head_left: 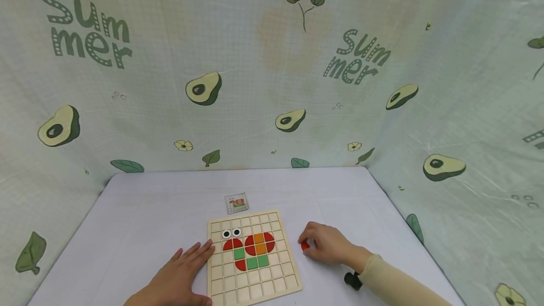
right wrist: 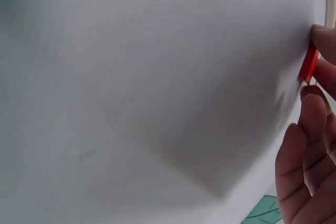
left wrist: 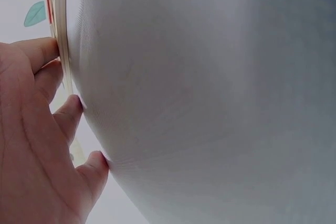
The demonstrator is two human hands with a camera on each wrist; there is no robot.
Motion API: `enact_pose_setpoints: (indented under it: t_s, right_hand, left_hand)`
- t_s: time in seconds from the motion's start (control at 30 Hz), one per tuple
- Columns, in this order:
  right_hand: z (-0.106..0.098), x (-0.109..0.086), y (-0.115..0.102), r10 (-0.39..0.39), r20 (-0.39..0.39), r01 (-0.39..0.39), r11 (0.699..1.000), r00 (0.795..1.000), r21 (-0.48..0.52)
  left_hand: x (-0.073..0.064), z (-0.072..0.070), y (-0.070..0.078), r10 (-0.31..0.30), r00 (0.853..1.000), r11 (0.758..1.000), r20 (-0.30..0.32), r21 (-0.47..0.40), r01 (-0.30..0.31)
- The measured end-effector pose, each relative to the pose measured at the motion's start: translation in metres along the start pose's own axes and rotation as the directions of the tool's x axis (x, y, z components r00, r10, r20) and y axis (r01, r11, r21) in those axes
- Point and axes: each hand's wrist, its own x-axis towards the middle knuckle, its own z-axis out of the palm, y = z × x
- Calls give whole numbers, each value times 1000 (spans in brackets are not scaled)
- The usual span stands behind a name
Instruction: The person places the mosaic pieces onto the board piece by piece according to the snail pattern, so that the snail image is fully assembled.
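A wooden grid board [head_left: 229, 292] lies on the table with red, orange and green pieces and two eye tiles [head_left: 231, 233] set in its cells. My left hand [head_left: 178, 273] rests along the board's left edge, fingers stretched out and touching the rim; the left wrist view shows the fingertips against the board's side [left wrist: 62, 24]. Right of the board, my right hand [head_left: 327, 244] pinches a small red piece [right wrist: 310, 64] between thumb and fingers, close over the table. Most of that piece is hidden by the fingers in the head view.
A small picture card [head_left: 236, 203] with a matching coloured pattern on a grid lies just behind the board. A black device [head_left: 352, 280] sits at the right wrist. The white table [head_left: 161, 202] is backed by a cloth printed with avocados and leaves.
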Motion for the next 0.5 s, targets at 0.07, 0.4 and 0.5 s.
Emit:
enact_pose_setpoints:
  t_s: [0.07,0.4,0.5]
  right_hand:
    - [1,1,2,1,-24,-2,999,1000,-43]
    - [-1,1,6,49,-11,-50,998,999,-40]
    - [-1,1,6,52,-22,-53,997,998,-60]
  left_hand:
    - [0,0,0,6,1000,1000,-3,2,-6]
    - [0,1,-1,-4,1000,1000,3,-6,4]
    - [1,1,-2,-3,1000,1000,-2,-5,3]
